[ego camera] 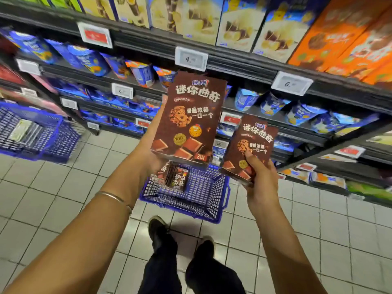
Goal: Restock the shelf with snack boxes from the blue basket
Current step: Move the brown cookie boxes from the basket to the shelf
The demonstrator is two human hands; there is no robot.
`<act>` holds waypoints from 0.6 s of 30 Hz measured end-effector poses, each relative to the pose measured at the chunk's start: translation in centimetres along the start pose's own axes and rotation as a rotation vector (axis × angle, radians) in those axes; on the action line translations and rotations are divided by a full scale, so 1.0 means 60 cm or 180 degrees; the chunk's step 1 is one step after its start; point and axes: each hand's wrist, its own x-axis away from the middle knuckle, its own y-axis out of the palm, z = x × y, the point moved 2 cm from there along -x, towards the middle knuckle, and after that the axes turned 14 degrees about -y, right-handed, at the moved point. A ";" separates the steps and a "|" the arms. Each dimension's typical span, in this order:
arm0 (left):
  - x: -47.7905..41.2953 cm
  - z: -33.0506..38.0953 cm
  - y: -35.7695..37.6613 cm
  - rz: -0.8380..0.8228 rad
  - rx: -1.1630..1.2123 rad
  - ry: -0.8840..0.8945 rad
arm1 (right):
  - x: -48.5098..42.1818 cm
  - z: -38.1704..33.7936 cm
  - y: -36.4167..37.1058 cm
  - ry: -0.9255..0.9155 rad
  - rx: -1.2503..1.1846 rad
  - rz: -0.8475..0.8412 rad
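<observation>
Now the left hand [156, 126] grips one box [188, 117], the right hand [261, 181] a second box [252, 141], upright, likely for shelving. The basket [209, 201] sits at six o'clock.

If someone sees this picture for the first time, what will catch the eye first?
The left hand holds up a brown cookie box at the centre, before the shelf. The right hand grips a second brown box, lower and to its right. Below them a blue basket stands on the tiled floor with more such boxes inside.
</observation>
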 end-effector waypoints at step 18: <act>0.252 0.062 0.194 -0.0652 -0.0144 0.0181 | 0.123 -0.414 0.088 -0.0316 -0.0242 -0.1335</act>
